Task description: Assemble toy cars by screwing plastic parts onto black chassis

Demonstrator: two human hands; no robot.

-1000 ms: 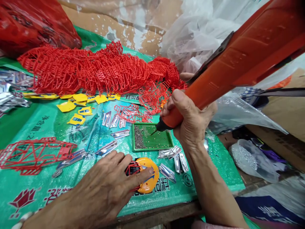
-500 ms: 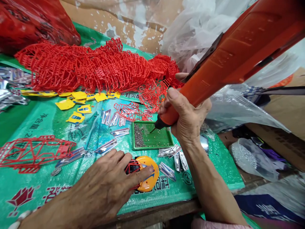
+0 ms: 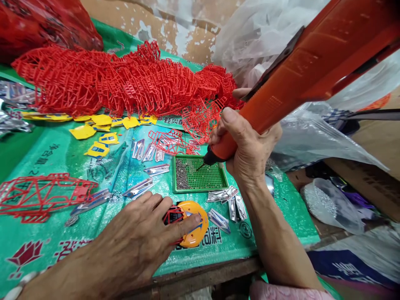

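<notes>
My right hand (image 3: pixel 250 146) is wrapped round an orange electric screwdriver (image 3: pixel 300 71). Its bit tip touches a small green screw tray (image 3: pixel 215 177) that holds a heap of tiny screws along its left side. My left hand (image 3: pixel 137 246) lies flat on the table with fingers spread, pressing down a yellow toy shell with a red cage part (image 3: pixel 187 223) near the front edge.
A big pile of red plastic cage frames (image 3: pixel 125 87) fills the back. Yellow shell pieces (image 3: pixel 96 133) and chrome strips (image 3: pixel 228 200) lie scattered on the green sack cloth (image 3: pixel 56 166). One red frame (image 3: pixel 40 196) lies at left. Plastic bags (image 3: pixel 328 200) sit at right.
The screwdriver tip has shifted slightly over the screw tray. My left hand stays on the yellow shell. The view has drifted a little.
</notes>
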